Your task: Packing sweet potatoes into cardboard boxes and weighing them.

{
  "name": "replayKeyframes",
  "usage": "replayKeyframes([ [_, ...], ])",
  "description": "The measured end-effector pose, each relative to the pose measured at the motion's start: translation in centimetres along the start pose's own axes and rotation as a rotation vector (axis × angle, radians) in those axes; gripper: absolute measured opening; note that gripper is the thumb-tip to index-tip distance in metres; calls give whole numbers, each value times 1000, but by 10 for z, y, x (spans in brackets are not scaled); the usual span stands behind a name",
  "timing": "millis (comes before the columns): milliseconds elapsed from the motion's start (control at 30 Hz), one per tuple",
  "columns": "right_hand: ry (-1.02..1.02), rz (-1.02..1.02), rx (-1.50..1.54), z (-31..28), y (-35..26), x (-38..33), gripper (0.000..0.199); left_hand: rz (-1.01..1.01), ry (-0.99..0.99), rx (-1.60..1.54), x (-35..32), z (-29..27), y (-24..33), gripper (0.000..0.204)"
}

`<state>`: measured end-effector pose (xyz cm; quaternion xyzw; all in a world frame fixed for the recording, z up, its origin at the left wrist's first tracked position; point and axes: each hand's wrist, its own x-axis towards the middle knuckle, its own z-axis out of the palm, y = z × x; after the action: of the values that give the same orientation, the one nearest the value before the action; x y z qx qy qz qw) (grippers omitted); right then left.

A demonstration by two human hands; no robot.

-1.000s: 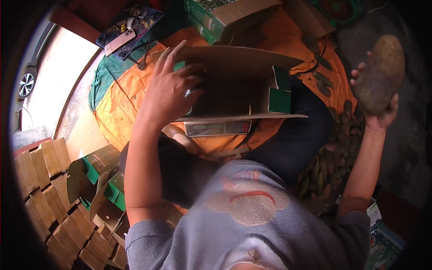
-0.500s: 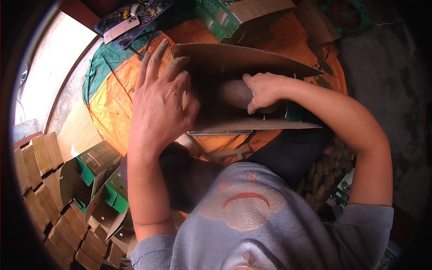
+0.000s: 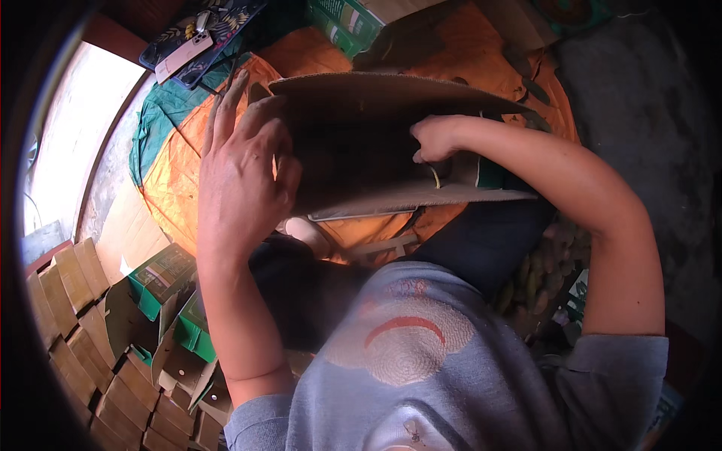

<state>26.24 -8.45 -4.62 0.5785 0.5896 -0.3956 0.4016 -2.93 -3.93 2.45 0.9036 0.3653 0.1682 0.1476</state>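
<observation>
The right hand [image 3: 436, 139] was now deep inside the open cardboard box [image 3: 391, 150] — a sec ago it held a big brown tuber up at the right, half a sec ago it was carrying it in. Tuber no longer visible, so prob. set down inside; can't tell whether the fingers were closed on it or had let go. The left hand [image 3: 241, 180] lay flat, fingers spread, on the box's left wall, steadying it over the orange sheet [image 3: 173, 180] — same as before.
</observation>
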Motion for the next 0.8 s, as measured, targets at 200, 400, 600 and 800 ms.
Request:
replayKeyframes([
  [200, 583, -502, 610, -3, 19, -134, 52, 10, -19, 20, -2, 2, 0, 10],
  [400, 1379, -469, 1156, 103, 146, -243, 40, 66, -12, -79, 9, 8, 14, 16],
  [600, 1319, 588, 1798, 378, 259, -160, 30, 202, 141, -205, 13, 11, 13, 15],
  [800, 664, 951, 1735, 672, 212, -5, 29, -170, 342, -217, 3, 13, -21, 29],
])
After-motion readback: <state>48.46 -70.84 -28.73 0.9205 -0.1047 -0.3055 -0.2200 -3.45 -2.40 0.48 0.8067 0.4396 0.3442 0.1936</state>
